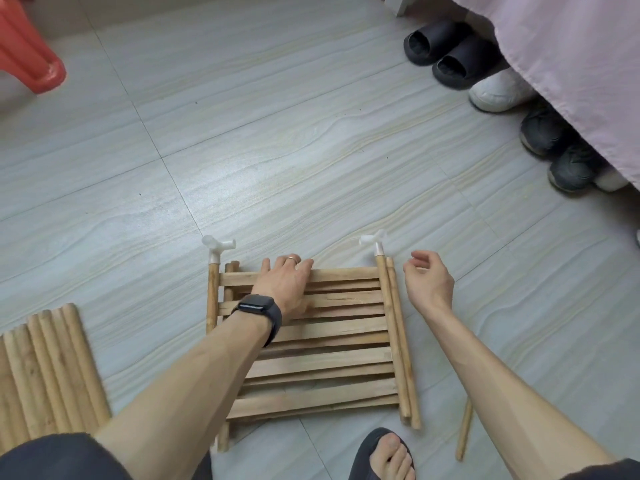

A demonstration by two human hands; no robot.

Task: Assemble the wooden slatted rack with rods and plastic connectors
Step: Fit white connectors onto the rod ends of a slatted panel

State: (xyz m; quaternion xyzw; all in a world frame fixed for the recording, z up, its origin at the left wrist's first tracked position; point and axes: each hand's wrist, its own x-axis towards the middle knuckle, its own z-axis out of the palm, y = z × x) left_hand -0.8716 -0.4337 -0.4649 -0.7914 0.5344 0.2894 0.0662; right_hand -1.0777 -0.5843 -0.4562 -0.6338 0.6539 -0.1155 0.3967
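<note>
The slatted panel lies on the floor, a white connector capping each side rod; the left grip rests flat on the slats, the right grip hovers empty and slack beside it, so fitting one of the spare rods between the connectors looks next.

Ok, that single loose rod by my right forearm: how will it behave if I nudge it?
The loose rod looks round and lies on smooth floor tile, so a sideways nudge would probably roll it. It seems thin, bare wood, so it is likely stiff and light. Part of it is hidden behind the right forearm.
</note>
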